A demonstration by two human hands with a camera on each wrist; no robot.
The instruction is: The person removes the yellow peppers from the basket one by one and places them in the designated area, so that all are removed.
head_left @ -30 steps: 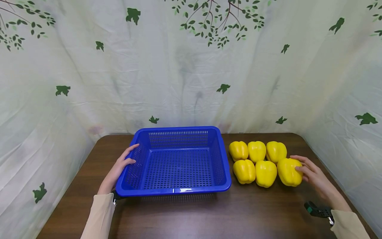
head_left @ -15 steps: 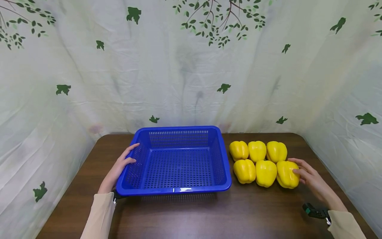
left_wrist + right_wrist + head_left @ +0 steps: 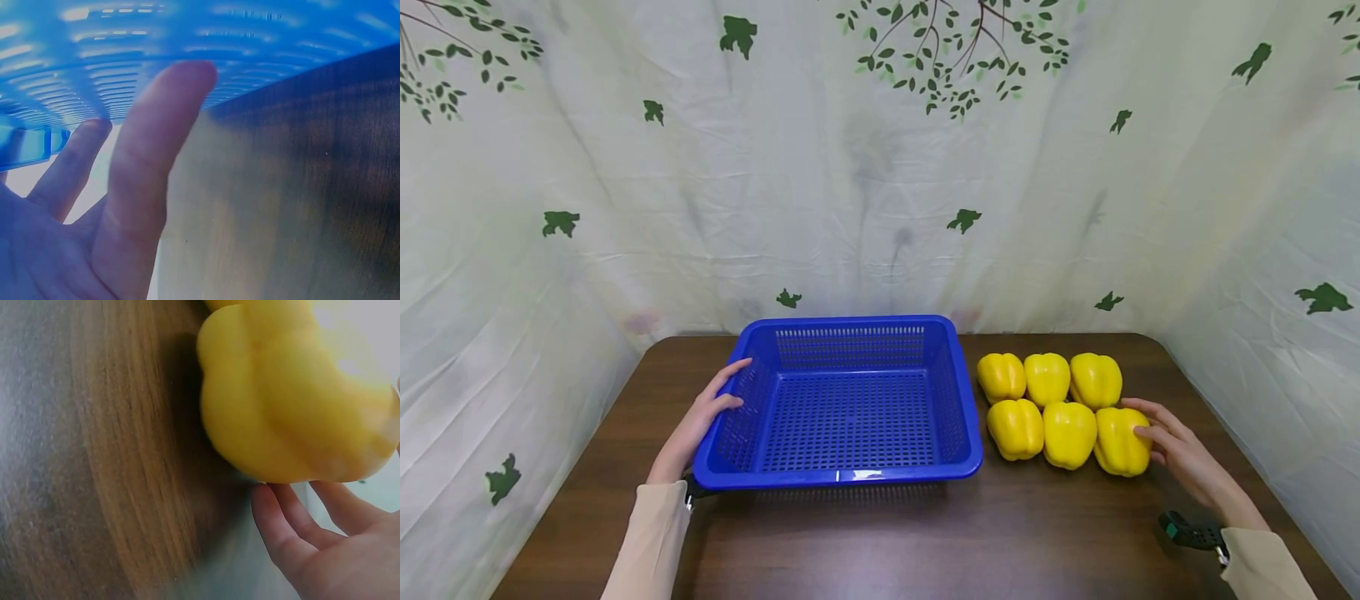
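My left hand [image 3: 695,427] grips the left side of a blue plastic basket [image 3: 910,476], thumb and forefinger over its rim. In the left wrist view, other fingers [image 3: 140,144] lie against the outside of its slotted wall [image 3: 250,37]. At the right, my right hand [image 3: 1187,462] holds a yellow bell pepper [image 3: 1122,443] by its right side, at the near right end of two rows. Seen from the right wrist, fingertips [image 3: 265,503] are right at the lower side of that pepper [image 3: 281,406], close over the wood.
Several more yellow bell peppers [image 3: 1070,435] stand close together right of the basket, in two rows. All rest on a brown wooden table [image 3: 880,550]. A pale curtain with leaf prints [image 3: 865,192] hangs behind and at both sides.
The right hand has brought its bell pepper slightly left and down, to the end of the near row. The left hand and the basket stay put.
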